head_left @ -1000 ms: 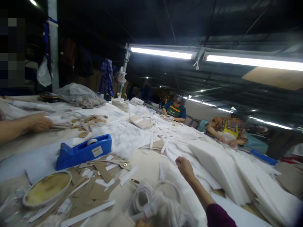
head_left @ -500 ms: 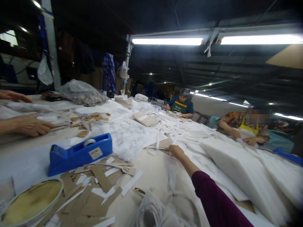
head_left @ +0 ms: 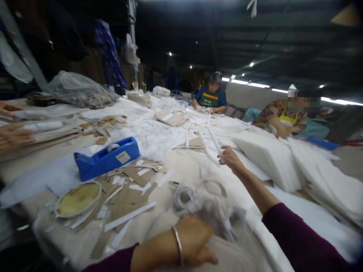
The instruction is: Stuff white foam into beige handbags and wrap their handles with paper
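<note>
My right hand [head_left: 231, 159] reaches forward over the table, its fingers closed round the near end of a long white padded strip [head_left: 213, 139]. The strip's far end runs back among a heap of similar white strips. Low in the view is my left hand [head_left: 194, 240], with a silver bangle at the wrist. It is over a pale beige bag or cloth [head_left: 232, 253], beside clear plastic wrap [head_left: 211, 211]. Motion smears its fingers, so their grip is unclear. A coil of pale cord [head_left: 184, 196] lies just beyond it.
A blue tape dispenser [head_left: 106, 160], cardboard scraps [head_left: 124, 204] and an oval tin of yellowish stuff [head_left: 78, 199] lie left. White foam sheets [head_left: 266, 158] are stacked right. Another person's hands [head_left: 14, 136] are at the left edge; two people [head_left: 211, 96] sit across the table.
My view has tilted downward. My right hand has moved from beside a beige board to the right and now holds the white strip. My left hand has come into view at the bottom.
</note>
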`<act>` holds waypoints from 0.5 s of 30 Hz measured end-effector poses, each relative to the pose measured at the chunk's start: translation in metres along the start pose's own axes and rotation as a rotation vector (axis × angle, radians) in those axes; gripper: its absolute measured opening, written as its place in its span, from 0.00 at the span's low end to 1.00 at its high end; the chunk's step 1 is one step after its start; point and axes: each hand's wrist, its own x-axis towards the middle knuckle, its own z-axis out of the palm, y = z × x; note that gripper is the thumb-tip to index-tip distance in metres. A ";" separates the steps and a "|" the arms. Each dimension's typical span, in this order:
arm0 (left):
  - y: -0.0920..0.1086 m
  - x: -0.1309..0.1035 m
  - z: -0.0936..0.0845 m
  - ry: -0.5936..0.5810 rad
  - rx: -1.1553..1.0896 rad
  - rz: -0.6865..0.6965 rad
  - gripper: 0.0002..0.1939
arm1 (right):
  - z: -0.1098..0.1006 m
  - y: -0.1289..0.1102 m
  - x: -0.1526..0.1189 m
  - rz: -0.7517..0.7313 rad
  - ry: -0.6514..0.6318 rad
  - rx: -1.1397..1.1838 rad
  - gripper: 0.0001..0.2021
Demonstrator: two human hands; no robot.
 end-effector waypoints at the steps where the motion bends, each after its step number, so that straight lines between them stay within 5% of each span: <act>1: 0.004 -0.003 -0.002 -0.054 0.070 -0.025 0.17 | -0.015 0.006 -0.026 0.011 0.009 0.043 0.24; 5: 0.012 0.001 -0.013 -0.139 0.162 0.041 0.15 | -0.074 0.037 -0.156 0.002 0.166 0.239 0.18; 9: 0.023 0.009 -0.020 -0.232 0.173 0.064 0.15 | -0.109 0.088 -0.285 0.250 0.266 0.263 0.22; 12: 0.035 0.008 -0.023 -0.326 0.244 0.062 0.18 | -0.120 0.126 -0.340 0.379 0.279 0.232 0.26; 15: 0.045 0.003 -0.024 -0.310 0.301 0.061 0.18 | -0.122 0.144 -0.358 0.424 0.236 0.195 0.26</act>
